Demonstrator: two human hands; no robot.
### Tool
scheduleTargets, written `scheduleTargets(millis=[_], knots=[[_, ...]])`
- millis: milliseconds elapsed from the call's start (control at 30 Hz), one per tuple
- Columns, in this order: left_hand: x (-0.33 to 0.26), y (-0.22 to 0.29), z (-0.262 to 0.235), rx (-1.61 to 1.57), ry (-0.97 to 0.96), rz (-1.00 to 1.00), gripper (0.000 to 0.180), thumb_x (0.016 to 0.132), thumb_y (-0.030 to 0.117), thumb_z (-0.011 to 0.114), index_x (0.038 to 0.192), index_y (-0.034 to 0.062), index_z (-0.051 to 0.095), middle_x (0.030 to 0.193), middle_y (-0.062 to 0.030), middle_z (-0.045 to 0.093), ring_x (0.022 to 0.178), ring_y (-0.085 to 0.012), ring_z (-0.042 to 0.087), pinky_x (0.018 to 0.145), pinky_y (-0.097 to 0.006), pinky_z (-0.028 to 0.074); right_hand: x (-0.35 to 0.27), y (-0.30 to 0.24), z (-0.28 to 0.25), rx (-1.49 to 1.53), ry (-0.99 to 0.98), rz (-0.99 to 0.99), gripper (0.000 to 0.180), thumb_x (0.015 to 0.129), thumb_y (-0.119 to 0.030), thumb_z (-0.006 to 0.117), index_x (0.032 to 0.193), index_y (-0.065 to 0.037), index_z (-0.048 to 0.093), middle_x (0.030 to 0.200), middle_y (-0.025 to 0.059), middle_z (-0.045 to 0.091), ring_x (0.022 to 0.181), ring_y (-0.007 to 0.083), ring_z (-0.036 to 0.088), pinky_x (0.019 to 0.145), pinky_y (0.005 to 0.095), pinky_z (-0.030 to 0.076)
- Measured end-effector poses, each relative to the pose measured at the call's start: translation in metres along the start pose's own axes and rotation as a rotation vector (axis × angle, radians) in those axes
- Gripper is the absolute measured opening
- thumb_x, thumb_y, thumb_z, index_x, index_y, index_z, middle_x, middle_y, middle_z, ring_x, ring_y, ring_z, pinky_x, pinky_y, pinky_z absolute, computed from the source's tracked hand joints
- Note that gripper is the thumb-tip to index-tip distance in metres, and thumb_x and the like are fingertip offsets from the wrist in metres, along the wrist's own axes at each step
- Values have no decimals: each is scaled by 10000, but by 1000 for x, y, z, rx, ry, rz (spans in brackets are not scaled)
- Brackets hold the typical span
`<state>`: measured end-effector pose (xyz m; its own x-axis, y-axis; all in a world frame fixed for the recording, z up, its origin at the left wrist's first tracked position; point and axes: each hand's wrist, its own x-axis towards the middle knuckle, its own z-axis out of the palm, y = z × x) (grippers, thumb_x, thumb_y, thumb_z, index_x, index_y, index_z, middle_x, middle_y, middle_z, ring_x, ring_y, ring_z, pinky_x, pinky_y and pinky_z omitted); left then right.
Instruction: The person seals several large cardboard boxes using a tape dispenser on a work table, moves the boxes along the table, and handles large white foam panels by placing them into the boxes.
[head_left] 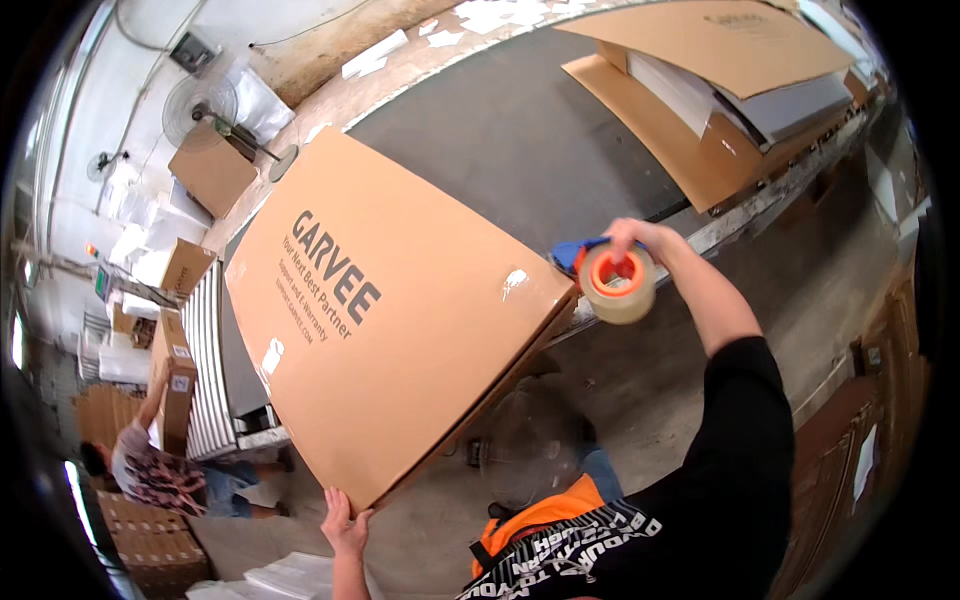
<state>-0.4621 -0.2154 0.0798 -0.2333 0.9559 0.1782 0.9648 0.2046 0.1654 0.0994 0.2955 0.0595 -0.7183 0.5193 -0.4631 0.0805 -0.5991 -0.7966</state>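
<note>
Fingers of the right hand [640,240] are closed around a tape dispenser [575,254], blue and orange, with a roll of clear tape [622,310] on its orange hub. That hand holds it just beside the far right corner of a large brown carton [420,360]; whether the dispenser touches the cardboard is hard to tell. At the near corner of the same carton, the left hand [345,525] has its fingers extended and the thumb spread apart, resting against the edge rather than wrapped around anything.

The carton lies with its broad face up, bearing dark print, partly on a dark conveyor belt [480,140] and jutting past the belt's near edge toward the person. Shiny patches of clear tape show on it, one near the right corner and one along the left edge.

Further along the belt, to the upper right, sits an open carton [780,50], its top flap raised over white panels [675,90]. To the left, the belt meets a roller conveyor [207,360]. Beside those rollers a co-worker [165,470] reaches a hand to a narrow upright carton [176,400]. Beyond the belt, near the wall, stands a fan [200,110], and flattened cardboard [850,470] leans at the right.
</note>
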Motion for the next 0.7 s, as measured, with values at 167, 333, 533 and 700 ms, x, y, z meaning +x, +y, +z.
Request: scheduleTargets(millis=[167,333,533,700], knots=[[96,116,-53,183,-133,245,701,674,303,832,1246,-19,585,1321,-238,547,1261,-461,474,1039,-514,409,-89,113,153,298,175,-205,671,606,57,666,1269,82,567,1102,155,675,995,150,629,924,283,475],[290,352,-13,-322,-171,1261,474,757,299,744,1162,71,654,1238,-141,615,1113,-351,601,997,-513,438,-36,126,245,126,546,-495,532,704,23,666,1230,54,588,1187,112,639,1017,125,581,934,267,442],[378,464,101,530,-776,1165,352,859,436,597,958,126,733,1110,-63,632,887,-254,675,958,-413,446,-28,112,256,348,525,-376,662,657,-49,678,1303,29,559,952,36,669,823,72,571,763,219,476],[363,403,100,682,-556,1338,340,902,445,510,942,214,757,1267,-14,612,1121,-229,620,1102,-430,330,-19,114,283,281,575,-386,628,665,-39,663,1283,31,576,853,21,666,739,49,558,686,216,477]])
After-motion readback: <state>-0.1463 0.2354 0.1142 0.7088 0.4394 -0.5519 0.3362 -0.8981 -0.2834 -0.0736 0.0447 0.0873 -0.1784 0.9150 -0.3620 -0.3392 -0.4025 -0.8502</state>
